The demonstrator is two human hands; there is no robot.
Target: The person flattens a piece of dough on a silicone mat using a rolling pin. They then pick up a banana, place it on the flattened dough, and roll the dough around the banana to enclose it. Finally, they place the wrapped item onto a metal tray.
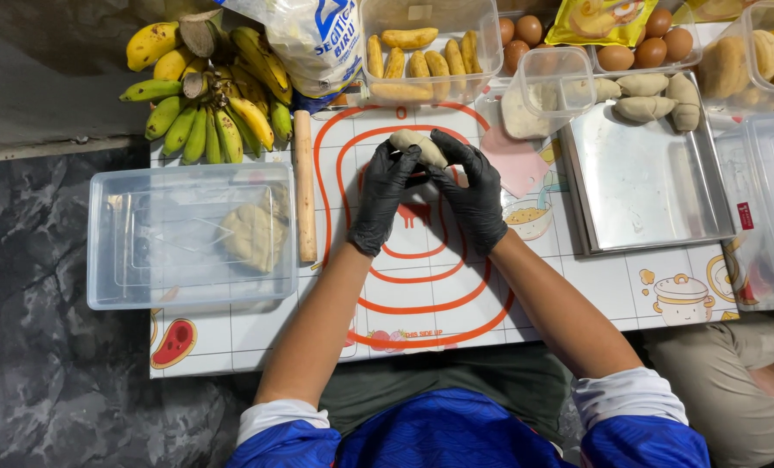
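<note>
Both my hands wear black gloves and together pinch a pale oblong dough piece (420, 146) above a white mat with red rings (421, 295). My left hand (385, 192) grips the dough's left end. My right hand (473, 191) closes its fingers over the right end. The dough is held just off the mat, near its far edge.
A wooden rolling pin (304, 186) lies left of the mat, beside a clear lidded tub (187, 238) holding a dough lump. A steel tray (643, 182) at right carries several shaped dough pieces (651, 95). Bananas (209, 91), eggs (651, 48), a flour bag (304, 39) and tubs of peeled bananas (417, 56) line the back.
</note>
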